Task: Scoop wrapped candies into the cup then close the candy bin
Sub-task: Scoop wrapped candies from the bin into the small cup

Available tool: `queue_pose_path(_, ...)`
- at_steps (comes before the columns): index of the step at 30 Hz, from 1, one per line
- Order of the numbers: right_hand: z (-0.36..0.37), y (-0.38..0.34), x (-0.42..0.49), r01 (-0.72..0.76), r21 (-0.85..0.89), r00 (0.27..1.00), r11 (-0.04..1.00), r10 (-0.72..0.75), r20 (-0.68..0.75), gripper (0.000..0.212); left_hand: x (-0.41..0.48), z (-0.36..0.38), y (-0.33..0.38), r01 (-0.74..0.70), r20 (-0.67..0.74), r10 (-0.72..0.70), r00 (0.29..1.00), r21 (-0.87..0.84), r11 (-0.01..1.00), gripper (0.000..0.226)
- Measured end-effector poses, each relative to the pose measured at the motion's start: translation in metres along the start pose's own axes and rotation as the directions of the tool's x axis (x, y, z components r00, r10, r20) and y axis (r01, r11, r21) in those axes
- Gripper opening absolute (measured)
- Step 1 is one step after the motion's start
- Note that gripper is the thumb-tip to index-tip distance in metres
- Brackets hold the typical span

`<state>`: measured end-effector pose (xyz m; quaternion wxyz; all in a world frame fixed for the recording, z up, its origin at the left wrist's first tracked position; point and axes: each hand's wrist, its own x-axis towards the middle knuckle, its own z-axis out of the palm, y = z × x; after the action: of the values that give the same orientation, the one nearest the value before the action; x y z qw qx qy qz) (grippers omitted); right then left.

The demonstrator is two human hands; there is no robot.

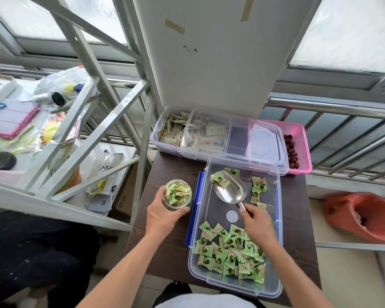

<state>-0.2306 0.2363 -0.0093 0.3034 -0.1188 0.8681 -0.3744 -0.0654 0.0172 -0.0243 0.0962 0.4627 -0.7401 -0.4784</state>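
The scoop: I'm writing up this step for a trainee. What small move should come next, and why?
Probably set the scoop down and reach for the lid. The cup in the left hand already looks full of candies, and the scoop in the right hand carries only one, so closing the bin seems due.

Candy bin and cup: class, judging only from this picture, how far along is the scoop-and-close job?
Done: the cup, held by the left hand, already looks nearly full of green wrapped candies. In hand: the right hand holds the metal scoop inside the candy bin, with one candy in it. Left: the bin is open, and its lid lies on the neighbouring box behind.
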Motion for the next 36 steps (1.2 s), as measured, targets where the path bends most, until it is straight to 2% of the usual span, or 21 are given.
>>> queue_pose_path(5,-0.046,-0.033,-0.049,0.109,0.078,0.988,0.991,-0.116,0.098,0.023,-0.001,0.001,0.005,-0.012,0.004,0.012,1.000,-0.014,1.000,0.081)
queue_pose_path(9,-0.051,-0.075,-0.062,0.185,-0.032,0.948,0.982,-0.170,0.268,0.028,-0.001,0.003,0.008,-0.011,0.029,0.012,1.000,-0.024,1.000,0.081)
queue_pose_path(12,-0.047,-0.097,-0.057,0.081,-0.057,0.899,0.995,-0.048,0.436,0.022,-0.001,0.001,0.009,-0.041,0.035,0.042,0.999,-0.003,0.999,0.059)
queue_pose_path(15,-0.042,-0.115,-0.052,-0.065,-0.026,0.854,0.998,0.069,0.517,0.023,-0.002,0.000,0.011,-0.045,0.036,0.045,0.998,-0.001,0.999,0.047)
queue_pose_path(21,-0.037,-0.139,-0.041,-0.165,-0.013,0.831,0.986,0.146,0.536,0.023,-0.004,-0.003,0.011,-0.057,0.050,0.059,0.997,-0.032,0.998,0.055)
queue_pose_path(28,-0.059,-0.141,-0.049,-0.203,-0.072,0.810,0.977,0.208,0.548,0.030,-0.003,-0.004,0.010,-0.041,0.061,0.045,0.997,-0.059,0.997,0.062)
queue_pose_path(33,-0.072,-0.137,-0.054,-0.159,-0.034,0.858,0.987,0.155,0.490,0.029,-0.001,-0.002,0.008,-0.019,0.063,0.023,0.998,-0.063,0.998,0.073)
queue_pose_path(36,-0.066,-0.143,-0.058,-0.128,0.019,0.860,0.992,0.102,0.500,0.030,-0.001,-0.001,0.006,-0.042,0.063,0.045,0.997,-0.049,0.998,0.074)
